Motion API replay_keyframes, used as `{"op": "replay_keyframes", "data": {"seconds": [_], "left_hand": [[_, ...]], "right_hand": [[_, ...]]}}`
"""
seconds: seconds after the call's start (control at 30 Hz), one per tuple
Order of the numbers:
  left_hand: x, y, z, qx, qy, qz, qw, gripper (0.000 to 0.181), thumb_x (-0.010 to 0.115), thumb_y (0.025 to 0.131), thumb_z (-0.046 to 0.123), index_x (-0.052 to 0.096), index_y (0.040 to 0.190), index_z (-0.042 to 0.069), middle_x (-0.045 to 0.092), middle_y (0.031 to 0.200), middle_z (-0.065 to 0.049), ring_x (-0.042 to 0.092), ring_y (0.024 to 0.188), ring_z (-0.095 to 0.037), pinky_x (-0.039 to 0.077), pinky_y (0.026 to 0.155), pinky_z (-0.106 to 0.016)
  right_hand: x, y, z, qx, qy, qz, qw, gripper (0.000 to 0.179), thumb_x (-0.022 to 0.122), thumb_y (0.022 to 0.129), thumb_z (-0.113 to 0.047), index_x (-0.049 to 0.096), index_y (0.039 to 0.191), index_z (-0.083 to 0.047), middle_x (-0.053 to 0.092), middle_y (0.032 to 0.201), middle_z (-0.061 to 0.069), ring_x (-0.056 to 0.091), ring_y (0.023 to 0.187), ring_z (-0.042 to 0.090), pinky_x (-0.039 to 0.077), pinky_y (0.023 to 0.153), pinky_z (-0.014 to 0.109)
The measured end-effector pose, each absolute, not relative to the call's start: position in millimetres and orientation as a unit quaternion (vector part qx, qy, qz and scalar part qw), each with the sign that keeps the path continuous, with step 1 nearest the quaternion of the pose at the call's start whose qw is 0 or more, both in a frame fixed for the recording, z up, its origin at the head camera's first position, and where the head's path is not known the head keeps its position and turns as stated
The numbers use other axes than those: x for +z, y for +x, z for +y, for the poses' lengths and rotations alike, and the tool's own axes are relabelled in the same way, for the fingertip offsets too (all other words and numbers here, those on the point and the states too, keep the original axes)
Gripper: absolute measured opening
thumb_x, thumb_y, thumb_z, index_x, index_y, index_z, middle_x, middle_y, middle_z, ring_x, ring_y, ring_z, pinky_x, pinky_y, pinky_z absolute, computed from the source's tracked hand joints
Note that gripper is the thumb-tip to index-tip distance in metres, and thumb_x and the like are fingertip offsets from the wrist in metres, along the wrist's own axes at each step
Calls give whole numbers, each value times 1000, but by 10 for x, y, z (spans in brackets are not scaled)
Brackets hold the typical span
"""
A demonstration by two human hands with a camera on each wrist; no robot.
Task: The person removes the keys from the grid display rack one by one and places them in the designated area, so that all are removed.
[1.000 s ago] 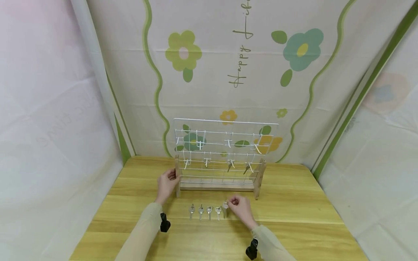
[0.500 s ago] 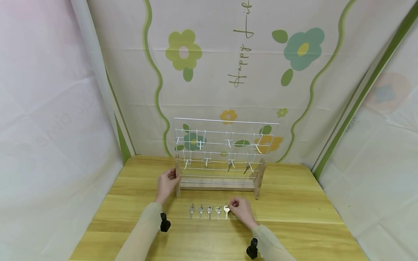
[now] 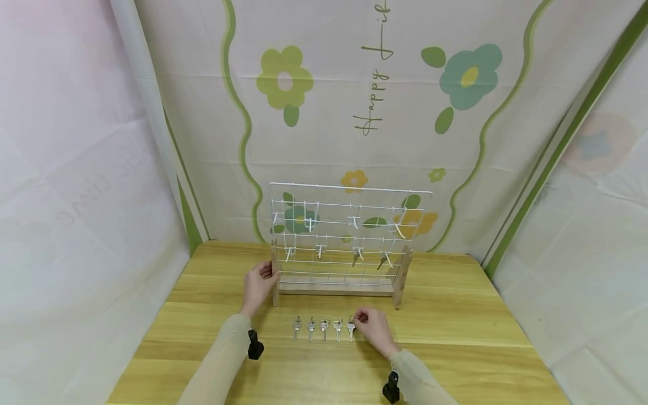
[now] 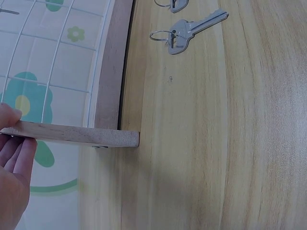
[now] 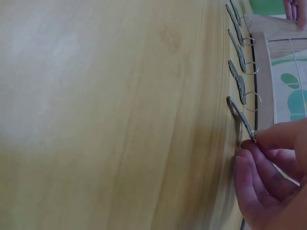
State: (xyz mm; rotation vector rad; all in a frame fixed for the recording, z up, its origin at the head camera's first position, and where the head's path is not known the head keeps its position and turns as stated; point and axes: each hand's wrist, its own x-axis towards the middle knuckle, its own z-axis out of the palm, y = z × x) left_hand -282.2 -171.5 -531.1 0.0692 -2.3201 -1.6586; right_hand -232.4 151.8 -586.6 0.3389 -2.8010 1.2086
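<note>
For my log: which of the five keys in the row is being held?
The rightmost key in the head view; the right grip pinches its ring end, while the other four lie untouched on the table.

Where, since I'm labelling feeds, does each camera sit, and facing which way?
Head: on the head, facing forward and down at the wire key rack; left hand, right hand and sleeves show.
Left wrist: worn there, facing the rack's wooden post; left hand shows.
Right wrist: worn there, facing the keys; both hands show.
Wrist views share the rack and keys.
</note>
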Motion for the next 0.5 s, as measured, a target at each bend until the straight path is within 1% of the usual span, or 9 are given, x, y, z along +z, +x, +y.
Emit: {"op": "replay_keyframes", "data": {"seconds": [0.2, 0.5], "left_hand": [[-5315, -2823, -1724, -574, 22, -805, 147, 35, 72, 87, 1, 63, 120, -9, 67, 119, -30, 67, 110, -41, 61, 92, -41], [-5308, -2815, -1713, -568, 22, -809, 148, 35, 71, 87, 1, 63, 119, -9, 67, 119, -30, 67, 110, -41, 61, 93, -43]], "right_hand": [[-5840, -2306, 1511, 389, 119, -913, 36, 10, 73, 84, -4, 69, 76, -8, 69, 72, -1, 53, 62, 0, 46, 54, 14], [-5853, -2312, 1523, 374, 118, -919, 41, 11, 73, 85, -5, 69, 76, -10, 68, 72, -1, 52, 62, -1, 45, 55, 14]]}}
